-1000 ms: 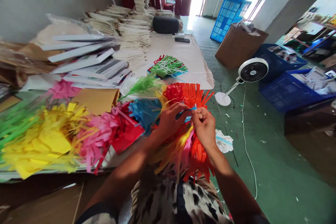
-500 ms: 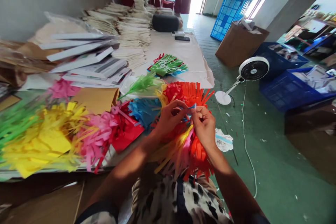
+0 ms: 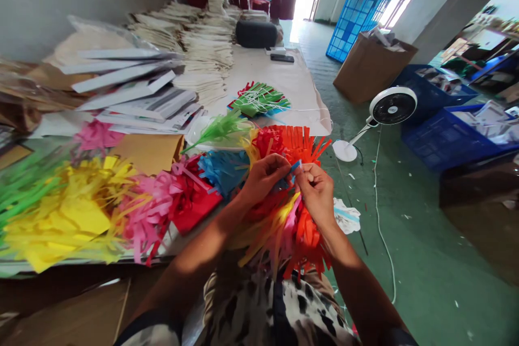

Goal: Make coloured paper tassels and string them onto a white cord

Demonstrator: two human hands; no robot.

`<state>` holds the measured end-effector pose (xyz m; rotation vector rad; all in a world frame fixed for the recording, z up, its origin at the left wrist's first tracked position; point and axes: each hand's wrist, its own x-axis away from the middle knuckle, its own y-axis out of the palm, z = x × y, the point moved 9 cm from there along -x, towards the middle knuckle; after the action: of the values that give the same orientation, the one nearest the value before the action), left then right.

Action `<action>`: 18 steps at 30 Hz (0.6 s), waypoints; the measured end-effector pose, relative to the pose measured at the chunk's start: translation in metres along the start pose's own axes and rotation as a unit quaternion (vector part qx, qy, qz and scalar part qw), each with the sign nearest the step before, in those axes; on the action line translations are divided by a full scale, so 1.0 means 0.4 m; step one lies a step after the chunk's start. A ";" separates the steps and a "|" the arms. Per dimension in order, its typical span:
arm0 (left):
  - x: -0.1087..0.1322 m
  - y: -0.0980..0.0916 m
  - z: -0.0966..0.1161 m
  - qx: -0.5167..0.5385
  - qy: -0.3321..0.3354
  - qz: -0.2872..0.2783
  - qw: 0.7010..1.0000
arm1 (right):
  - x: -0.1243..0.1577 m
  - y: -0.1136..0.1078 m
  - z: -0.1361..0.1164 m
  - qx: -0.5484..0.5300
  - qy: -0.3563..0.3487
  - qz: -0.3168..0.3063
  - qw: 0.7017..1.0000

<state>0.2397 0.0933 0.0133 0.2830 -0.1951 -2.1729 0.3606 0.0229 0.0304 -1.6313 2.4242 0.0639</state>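
Note:
My left hand (image 3: pixel 265 175) pinches the left end of a small blue paper piece (image 3: pixel 296 165). Against its right end are the closed fingers of my right hand (image 3: pixel 315 189). Below both hands hang fringed paper strips in yellow, pink and orange-red (image 3: pixel 306 232), over my lap. Just beyond my hands lies more orange-red fringed paper (image 3: pixel 302 140) at the table's edge. Blue fringed paper (image 3: pixel 225 170) rests left of my left hand. A green tassel (image 3: pixel 223 128) leans on a white tray (image 3: pixel 197 132). The exact finger contact is too small to make out.
Yellow (image 3: pixel 60 221), pink (image 3: pixel 152 200) and green fringed paper covers the table's left part. Behind it are stacked white sheets (image 3: pixel 138 92). A string-wrapped green bundle (image 3: pixel 261 100) lies farther back. A white fan (image 3: pixel 392 105) stands on the floor at right, near blue crates (image 3: pixel 458 135).
My left fingers have shifted slightly, and the blue piece between my hands is tilted more and shows more of its surface. My right hand has barely moved.

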 end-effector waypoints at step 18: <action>-0.002 -0.001 0.005 -0.003 0.031 0.007 1.000 | 0.000 0.005 0.005 -0.017 -0.003 -0.002 1.000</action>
<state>0.2392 0.0943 0.0151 0.3430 -0.1558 -2.1467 0.3592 0.0239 0.0284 -1.6484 2.4280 0.1091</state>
